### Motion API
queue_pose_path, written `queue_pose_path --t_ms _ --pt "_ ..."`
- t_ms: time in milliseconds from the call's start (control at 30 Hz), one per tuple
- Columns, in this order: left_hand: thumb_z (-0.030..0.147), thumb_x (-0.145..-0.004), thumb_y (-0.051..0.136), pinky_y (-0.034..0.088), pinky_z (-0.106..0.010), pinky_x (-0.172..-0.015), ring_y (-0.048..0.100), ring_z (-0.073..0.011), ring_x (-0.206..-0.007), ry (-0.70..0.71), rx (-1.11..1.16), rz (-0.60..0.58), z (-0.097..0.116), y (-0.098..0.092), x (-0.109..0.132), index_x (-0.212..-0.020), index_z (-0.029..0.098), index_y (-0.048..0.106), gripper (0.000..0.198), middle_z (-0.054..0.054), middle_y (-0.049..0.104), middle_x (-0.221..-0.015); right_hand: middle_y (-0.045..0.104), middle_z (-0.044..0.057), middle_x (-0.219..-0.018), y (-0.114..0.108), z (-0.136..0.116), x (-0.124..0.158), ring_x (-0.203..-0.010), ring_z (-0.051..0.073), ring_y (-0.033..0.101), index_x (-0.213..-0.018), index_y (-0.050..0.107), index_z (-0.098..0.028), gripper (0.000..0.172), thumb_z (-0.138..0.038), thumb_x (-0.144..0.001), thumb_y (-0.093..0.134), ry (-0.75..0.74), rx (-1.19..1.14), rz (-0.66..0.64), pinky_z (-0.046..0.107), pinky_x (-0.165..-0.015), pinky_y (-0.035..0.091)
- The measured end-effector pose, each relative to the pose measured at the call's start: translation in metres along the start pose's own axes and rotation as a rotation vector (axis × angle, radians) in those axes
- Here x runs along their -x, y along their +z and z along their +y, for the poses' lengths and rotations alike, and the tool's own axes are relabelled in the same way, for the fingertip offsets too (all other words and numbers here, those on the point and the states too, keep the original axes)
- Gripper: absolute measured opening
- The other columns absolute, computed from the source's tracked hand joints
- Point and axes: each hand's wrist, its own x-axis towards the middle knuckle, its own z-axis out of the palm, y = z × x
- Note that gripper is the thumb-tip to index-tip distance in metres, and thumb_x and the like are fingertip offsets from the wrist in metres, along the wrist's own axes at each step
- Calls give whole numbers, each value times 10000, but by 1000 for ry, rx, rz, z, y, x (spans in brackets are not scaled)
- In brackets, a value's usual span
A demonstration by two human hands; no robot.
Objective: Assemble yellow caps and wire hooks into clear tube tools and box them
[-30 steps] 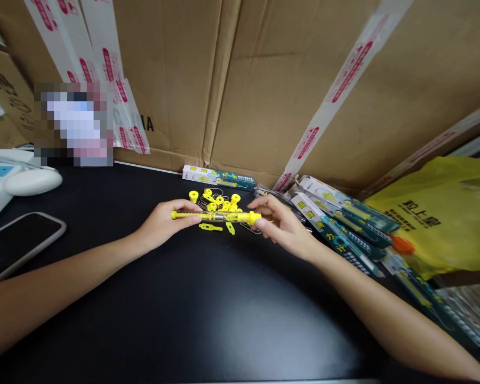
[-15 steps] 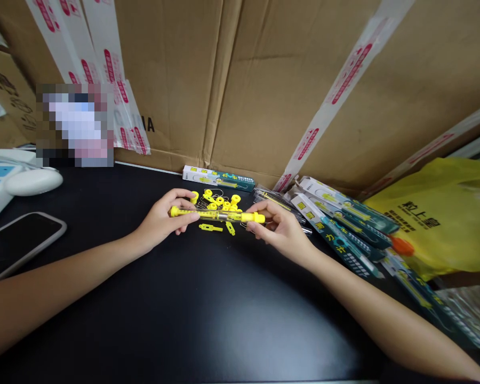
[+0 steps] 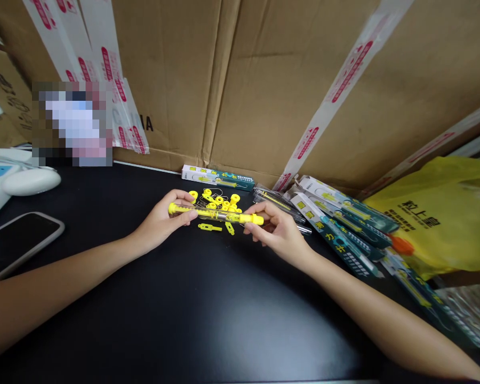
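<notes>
A long clear tube with yellow ends [image 3: 216, 214] is held level just above the black table [image 3: 208, 314]. My left hand [image 3: 162, 221] is closed on its left end. My right hand [image 3: 278, 229] pinches the yellow cap at its right end. Behind and under the tube lie several small yellow plastic parts [image 3: 218, 201], and two flat yellow pieces [image 3: 216, 228] rest on the table in front of it.
Several green-and-white packaged boxes [image 3: 336, 224] are heaped at the right beside a yellow plastic bag [image 3: 440, 213]. One more box [image 3: 218, 177] lies against the cardboard cartons [image 3: 244, 80] at the back. A phone [image 3: 18, 240] and a white power strip [image 3: 0, 178] sit at the left.
My right hand, open-fingered beside the tube a second ago, has closed on its right cap. The left hand's grip shifted a little; the tube now tilts slightly down to the right.
</notes>
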Motion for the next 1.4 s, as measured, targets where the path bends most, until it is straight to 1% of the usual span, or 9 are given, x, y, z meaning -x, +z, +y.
queue_pose_path --t_ms 133,267,400,567,800,1033,1233,1300,1400 --pt "360 -737 693 467 -246 -603 552 -105 -598 -10 -45 -26 2 0 0 -907 176 546 290 29 580 -720 658 28 -790 1 2 1 -590 107 577 -982 539 -177 288 -406 -841 643 -18 13 7 223 -499 445" --pt "358 -765 664 431 -241 -577 511 -98 -543 4 -98 -31 4 0 0 -787 183 537 217 50 540 -614 648 21 -777 1 1 1 -583 107 570 -978 539 -184 277 -411 -849 631 -14 7 3 225 -498 450" --pt "373 -786 641 404 -238 -566 491 -99 -528 8 -71 -39 4 0 1 -778 188 527 216 60 514 -570 628 9 -754 -1 -4 1 -568 99 552 -978 525 -190 272 -417 -859 617 0 -33 -16 213 -467 443" --pt "399 -788 643 384 -237 -561 476 -97 -521 -8 -27 -26 1 -1 0 -786 187 524 243 62 504 -562 623 20 -842 -8 -5 1 -600 101 567 -1069 486 -208 311 -387 -857 627 -15 -36 -30 210 -470 466" --pt "405 -805 642 353 -228 -557 455 -90 -532 -22 4 -17 -1 -3 0 -803 181 529 251 62 497 -567 532 31 -970 -22 -5 -1 -664 107 564 -1043 468 -232 218 -355 -895 570 -96 -74 42 198 -432 484" --pt "395 -782 657 362 -236 -558 453 -91 -526 -23 4 -23 1 -1 0 -787 180 527 251 62 499 -563 497 5 -832 -16 -8 0 -611 91 507 -959 472 -216 179 -355 -902 570 -83 -20 30 176 -408 470" --pt "380 -797 638 355 -229 -555 445 -87 -527 -11 -19 -37 0 -1 0 -792 179 521 232 69 486 -551 477 -39 -680 -14 -2 0 -521 79 471 -999 449 -220 170 -384 -959 467 -87 -47 -3 173 -408 448" --pt "375 -796 639 353 -228 -554 447 -87 -529 -15 -12 -30 0 -2 0 -796 180 521 228 69 489 -557 495 -28 -720 -15 -2 0 -539 82 480 -1018 446 -221 179 -388 -956 472 -86 -54 -4 174 -407 449" --pt "374 -793 642 355 -226 -554 449 -85 -529 -22 -1 -22 0 -2 0 -795 181 520 228 69 491 -562 511 12 -890 -15 -3 0 -616 88 511 -1033 449 -223 212 -374 -919 543 -99 -52 9 179 -418 467"
